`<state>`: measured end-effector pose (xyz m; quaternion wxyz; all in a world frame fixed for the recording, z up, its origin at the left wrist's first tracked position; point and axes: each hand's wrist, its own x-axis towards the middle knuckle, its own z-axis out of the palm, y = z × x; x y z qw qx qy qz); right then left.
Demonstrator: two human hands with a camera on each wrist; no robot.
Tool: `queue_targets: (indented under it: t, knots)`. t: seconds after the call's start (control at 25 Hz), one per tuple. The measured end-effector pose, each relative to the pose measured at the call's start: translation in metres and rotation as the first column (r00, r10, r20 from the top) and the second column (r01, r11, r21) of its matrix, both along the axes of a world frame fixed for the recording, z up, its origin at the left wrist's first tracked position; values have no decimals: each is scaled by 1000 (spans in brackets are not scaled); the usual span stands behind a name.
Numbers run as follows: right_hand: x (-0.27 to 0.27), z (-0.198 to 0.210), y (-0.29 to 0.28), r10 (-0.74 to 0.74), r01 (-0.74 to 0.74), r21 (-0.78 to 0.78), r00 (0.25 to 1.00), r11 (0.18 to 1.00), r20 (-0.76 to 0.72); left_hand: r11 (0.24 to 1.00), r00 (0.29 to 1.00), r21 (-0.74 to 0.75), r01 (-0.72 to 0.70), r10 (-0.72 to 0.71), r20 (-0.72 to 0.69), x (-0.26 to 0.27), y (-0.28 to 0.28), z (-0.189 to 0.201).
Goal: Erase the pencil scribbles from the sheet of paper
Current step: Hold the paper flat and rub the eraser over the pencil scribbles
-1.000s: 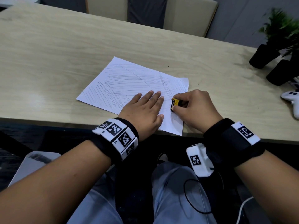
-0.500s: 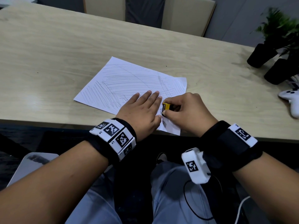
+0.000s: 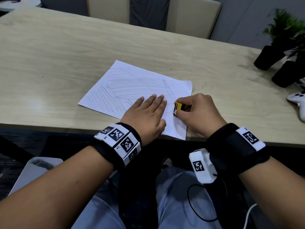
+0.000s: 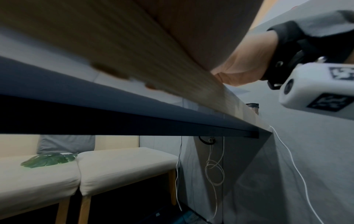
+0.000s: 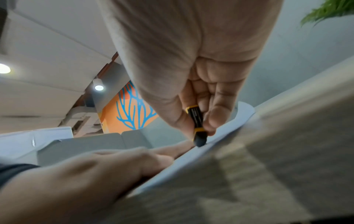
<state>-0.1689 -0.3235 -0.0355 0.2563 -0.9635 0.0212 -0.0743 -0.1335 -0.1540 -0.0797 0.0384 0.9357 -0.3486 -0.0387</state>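
A white sheet of paper (image 3: 132, 86) covered with grey pencil scribbles lies near the table's front edge. My left hand (image 3: 153, 109) lies flat on its lower right part, fingers straight and pressing it down. Just to the right, my right hand (image 3: 186, 109) pinches a small eraser (image 3: 177, 106) in a yellow and black sleeve. In the right wrist view the eraser (image 5: 196, 121) stands tilted, its dark tip touching the paper (image 5: 226, 133) beside the left hand (image 5: 114, 163). The left wrist view shows only the table's underside (image 4: 134, 68) and my right wrist (image 4: 245, 60).
Two black pots with green plants (image 3: 270, 55) stand at the table's (image 3: 49, 55) right end, with a white game controller (image 3: 297, 103) in front of them. Padded chairs (image 3: 193, 17) stand along the far side. The sheet's near corner reaches the table's front edge.
My right hand slid the eraser left towards the left hand's fingertips, then back to the right across the paper. The left hand has stayed flat on the sheet.
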Motion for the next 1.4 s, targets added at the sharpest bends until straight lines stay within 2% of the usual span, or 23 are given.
queue_targets:
  t: [0.16,0.32,0.48,0.64,0.8,0.96,1.0,1.12,1.32,1.4]
  knots:
    - [-8,0,14,117,-117,15,992,993,-55,1000,1000,-8,4,-4,-1,1,1,-1]
    - [1,0,-4,16,-16,34,1000,999,-11,1000,1000,-3,6,-6,6,0,1,1]
    - [-8,0,4,124,-121,55,991,991,-49,1000,1000,-14,10,-10,1,0,1,1]
    - [1,0,-15,3,-2,25,1000,1000,-2,1000,1000,-11,16,-16,0,1,1,0]
    - [-14,2,-1,147,-144,57,987,988,-63,1000,1000,-16,14,-14,-4,2,1,-1]
    - [-7,-1,-15,36,-36,38,999,999,0,1000,1000,-19,7,-7,-12,2,1,-1]
    - [-8,-2,-15,33,-34,34,999,999,10,1000,1000,-18,5,-6,-11,1,1,-1]
    - [-22,-2,-3,154,-153,28,988,988,-21,1000,1000,-20,10,-10,-11,1,1,0]
    - [-10,-1,-22,17,-18,34,1000,999,23,1000,1000,-23,10,-10,-14,1,1,0]
    - [-16,-1,-13,96,-96,37,995,995,6,1000,1000,-19,9,-10,-15,1,1,1]
